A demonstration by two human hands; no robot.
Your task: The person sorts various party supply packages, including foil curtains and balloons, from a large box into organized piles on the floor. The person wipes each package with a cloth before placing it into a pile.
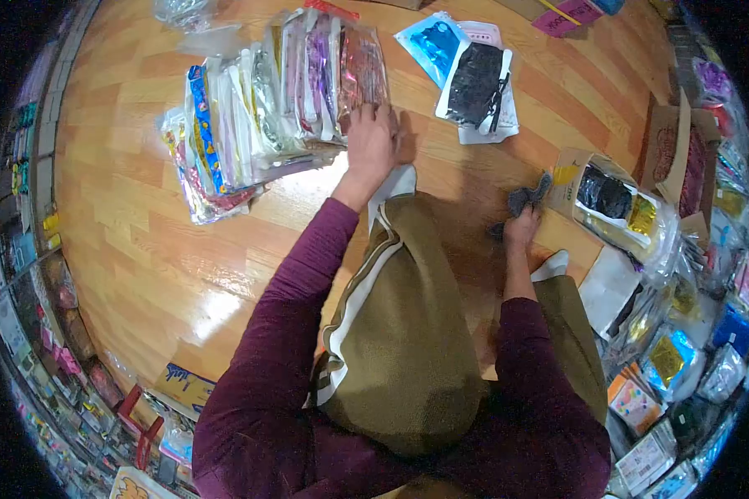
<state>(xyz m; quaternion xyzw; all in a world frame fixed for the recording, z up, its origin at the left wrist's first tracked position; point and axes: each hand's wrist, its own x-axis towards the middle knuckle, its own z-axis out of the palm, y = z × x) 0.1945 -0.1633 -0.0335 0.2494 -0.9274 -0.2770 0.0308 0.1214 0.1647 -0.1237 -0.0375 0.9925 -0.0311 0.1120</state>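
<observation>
The packets (308, 79) lie overlapped in a row on the wooden floor (125, 274), ahead and to the left of the person; the left hand (373, 141) is on the near edge of the row's right end, its fingers close together, though whether they pinch a packet I cannot tell; the right hand (522, 226), well apart from the left, is closed on a grey cloth (524, 198) just above or on the floor; beside the cloth, on its right, is an open box (564, 176) with black and gold packs (605, 193) in it; ahead, between row and box, lies a small pile (477, 83), a black pack on top and a blue one beneath; more bagged goods (670, 358) crowd the far right.
</observation>
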